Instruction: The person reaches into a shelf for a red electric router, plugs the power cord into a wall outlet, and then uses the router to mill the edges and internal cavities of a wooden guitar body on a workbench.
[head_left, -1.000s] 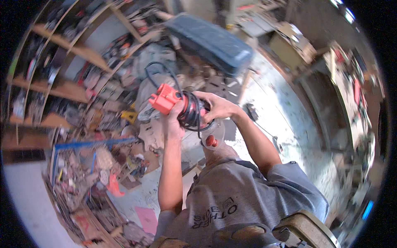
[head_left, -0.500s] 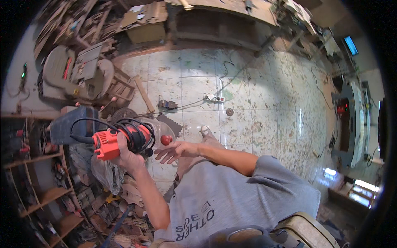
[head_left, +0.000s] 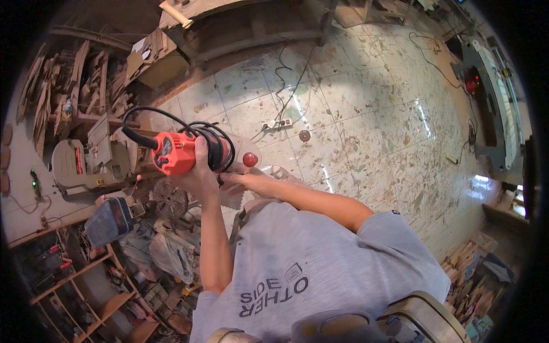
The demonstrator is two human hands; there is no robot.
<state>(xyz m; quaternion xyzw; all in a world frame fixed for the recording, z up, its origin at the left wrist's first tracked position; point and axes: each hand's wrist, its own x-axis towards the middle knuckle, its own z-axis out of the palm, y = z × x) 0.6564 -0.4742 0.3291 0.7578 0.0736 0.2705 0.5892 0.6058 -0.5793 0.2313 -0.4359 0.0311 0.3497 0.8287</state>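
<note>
Stained tile floor [head_left: 366, 114] with power strip [head_left: 278, 123], cords [head_left: 289, 68]

The power tool [head_left: 186, 153] was orange-red with a black body and black cord [head_left: 157, 114]; its knob [head_left: 250, 159] was dark red. The shirt [head_left: 309, 274] was grey with dark lettering. The floor tiles [head_left: 366, 114] were pale, mottled green-brown.
</note>
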